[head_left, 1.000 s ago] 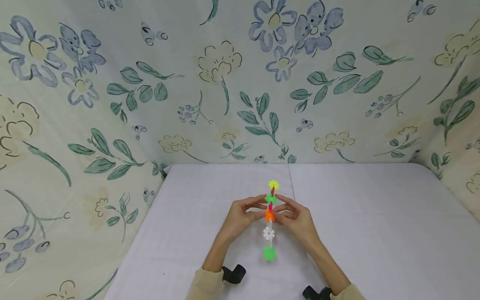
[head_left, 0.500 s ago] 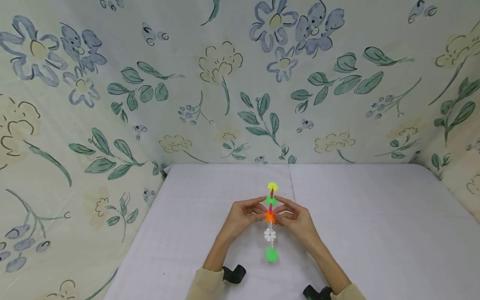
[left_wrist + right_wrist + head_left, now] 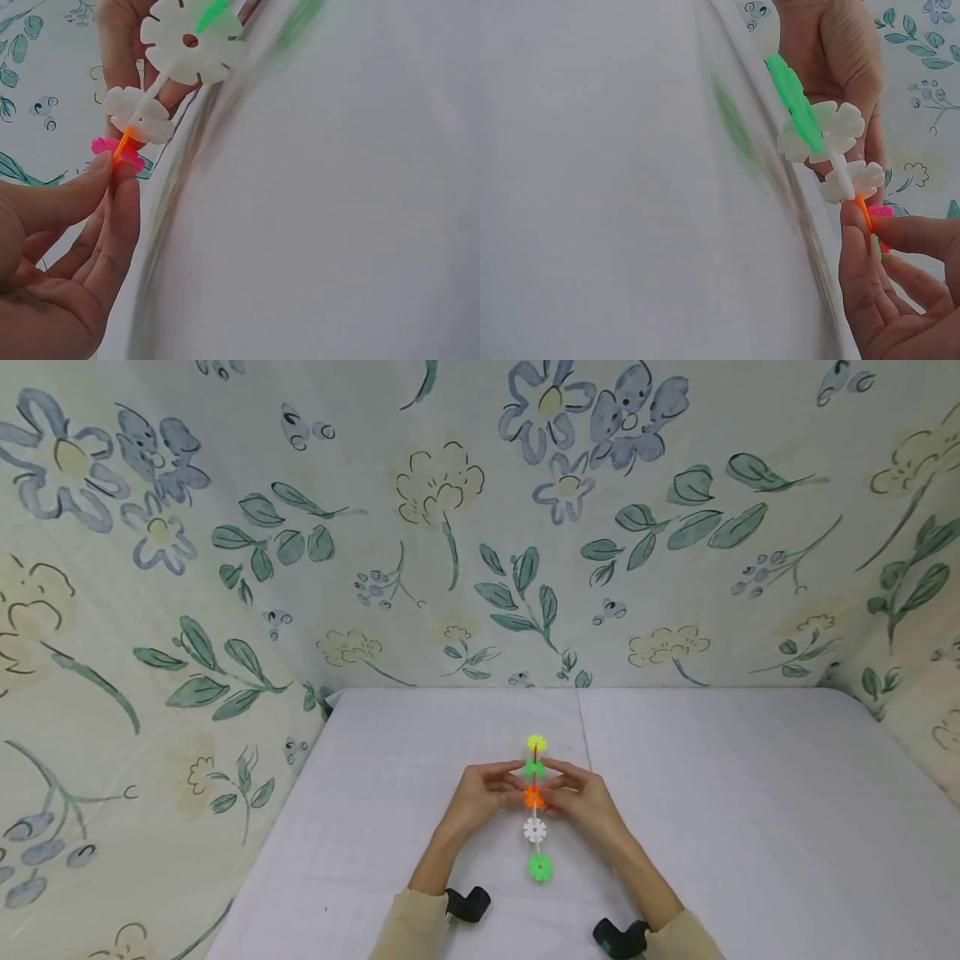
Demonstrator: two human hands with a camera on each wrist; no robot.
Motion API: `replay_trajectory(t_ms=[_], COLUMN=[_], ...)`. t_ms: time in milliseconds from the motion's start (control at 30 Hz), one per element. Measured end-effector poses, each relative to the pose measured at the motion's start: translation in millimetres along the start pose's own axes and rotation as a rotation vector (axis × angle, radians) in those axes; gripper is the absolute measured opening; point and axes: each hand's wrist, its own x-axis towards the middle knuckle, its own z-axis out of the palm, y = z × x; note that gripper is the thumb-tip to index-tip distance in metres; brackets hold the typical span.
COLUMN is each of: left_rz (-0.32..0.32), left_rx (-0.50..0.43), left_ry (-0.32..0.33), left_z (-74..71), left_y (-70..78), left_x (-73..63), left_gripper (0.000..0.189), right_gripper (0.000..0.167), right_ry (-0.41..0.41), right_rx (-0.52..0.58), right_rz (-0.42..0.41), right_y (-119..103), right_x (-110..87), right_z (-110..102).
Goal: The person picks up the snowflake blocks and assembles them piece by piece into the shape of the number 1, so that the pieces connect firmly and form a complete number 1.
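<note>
In the head view, a chain of slotted plastic flower discs runs in a line between the hands, turned alternately flat and edge-on. From the far end come a yellow disc (image 3: 536, 743), a green disc (image 3: 534, 768), an orange disc (image 3: 534, 797), a white disc (image 3: 535, 831) and, nearest the body, another green disc (image 3: 540, 867). My left hand (image 3: 483, 793) pinches the orange disc from the left, thumb and fingertips at its edge. Opposite it, my right hand (image 3: 587, 802) pinches the same disc. The left wrist view also shows a pink disc (image 3: 118, 153) beside the fingertips.
A white cloth (image 3: 750, 827) covers the table under the hands. Behind it hangs a floral curtain (image 3: 480, 610). A black wrist mount (image 3: 468, 905) sits by the left sleeve and another black mount (image 3: 619, 938) by the right one.
The chain's far end has come down and slightly left, and its red and pink links now show thinner, edge-on. The right hand has shifted a little left; both hands keep their hold.
</note>
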Motion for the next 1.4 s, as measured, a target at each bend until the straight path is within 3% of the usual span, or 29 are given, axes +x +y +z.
replay_trajectory(t_ms=[400,767,967,1400], left_rz=[-0.038,-0.055,-0.075,-0.058], left_rx=[0.079,0.163,0.235,0.24], left_ry=[-0.028,0.014,0.071,0.113], left_z=[1.5,0.2,-11.7,-39.0], left_y=[-4.8,-1.8,3.2,11.7], left_x=[4.2,2.7,-1.4,-6.2], left_gripper=[0.048,0.042,0.036,0.035], right_gripper=[0.056,0.055,0.055,0.053], right_ry=[-0.022,-0.024,-0.036,-0.005], right_rx=[-0.034,-0.111,-0.116,-0.151], right_rz=[0.051,0.072,0.088,0.059], right_y=[5,3,0,-7], right_x=[4.2,3.6,-0.2,-11.9], right_z=[1,-2,-12,-40])
